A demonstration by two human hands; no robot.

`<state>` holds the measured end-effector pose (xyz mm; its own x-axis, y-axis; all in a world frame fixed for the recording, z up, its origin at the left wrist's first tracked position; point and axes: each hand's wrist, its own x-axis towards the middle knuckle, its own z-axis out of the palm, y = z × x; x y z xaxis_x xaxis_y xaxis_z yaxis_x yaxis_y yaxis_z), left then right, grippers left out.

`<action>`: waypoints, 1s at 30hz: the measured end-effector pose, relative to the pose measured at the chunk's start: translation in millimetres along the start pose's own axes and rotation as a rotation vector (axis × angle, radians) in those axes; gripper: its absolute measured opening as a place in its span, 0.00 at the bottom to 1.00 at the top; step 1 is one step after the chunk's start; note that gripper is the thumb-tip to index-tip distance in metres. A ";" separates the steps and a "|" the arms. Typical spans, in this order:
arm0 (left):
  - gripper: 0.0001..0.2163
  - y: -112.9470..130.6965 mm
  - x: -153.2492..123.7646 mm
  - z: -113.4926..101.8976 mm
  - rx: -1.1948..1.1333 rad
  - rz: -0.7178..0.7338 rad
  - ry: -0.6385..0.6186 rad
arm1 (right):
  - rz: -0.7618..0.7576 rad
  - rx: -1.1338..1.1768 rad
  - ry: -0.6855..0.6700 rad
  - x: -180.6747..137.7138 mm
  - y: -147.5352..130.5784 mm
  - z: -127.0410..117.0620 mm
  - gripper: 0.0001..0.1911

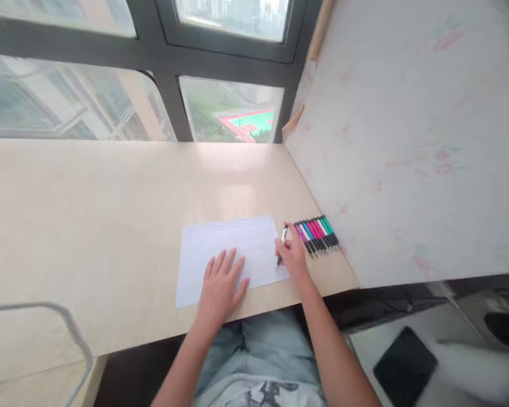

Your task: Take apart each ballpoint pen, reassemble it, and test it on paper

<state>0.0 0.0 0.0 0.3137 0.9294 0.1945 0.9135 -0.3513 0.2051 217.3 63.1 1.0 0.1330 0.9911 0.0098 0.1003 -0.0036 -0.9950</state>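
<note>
A white sheet of paper point(229, 237) lies on the wooden desk, with faint lines of writing along its top edge. My left hand point(223, 282) rests flat on its lower part, fingers spread. At the paper's right edge, my right hand point(293, 254) is closed around a pen point(284, 234) with a silver-and-black barrel. The pen is tilted, its tip pointing down by the paper; whether it touches is too small to tell. Just right of that hand, several colourful pens point(317, 234) lie side by side in a row, purple, white, blue, pink and green, with black grips.
The light wooden desk point(89, 226) runs up to a dark-framed window point(233, 59). A patterned wall point(407, 141) borders it on the right. A grey cable point(63, 314) curves over the desk's left front. A dark flat object point(405, 367) lies lower right, below desk level.
</note>
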 end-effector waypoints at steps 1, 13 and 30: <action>0.22 0.3 -0.4 0.2 -0.006 0.000 0.002 | 0.011 0.007 0.002 -0.3 0.3 0.5 0.33; 0.21 0.2 -1.4 0.4 -0.041 0.002 0.033 | 0.072 0.131 -0.007 -3.9 -0.3 2.7 0.32; 0.21 -2.0 -1.2 3.9 -0.051 0.014 0.050 | 0.032 -1.277 0.089 2.7 -29.6 -49.5 0.23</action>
<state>-1.1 0.1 -4.4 0.3115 0.9181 0.2452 0.8946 -0.3704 0.2501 263.5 59.3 35.4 0.2133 0.9760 0.0434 0.9602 -0.2012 -0.1936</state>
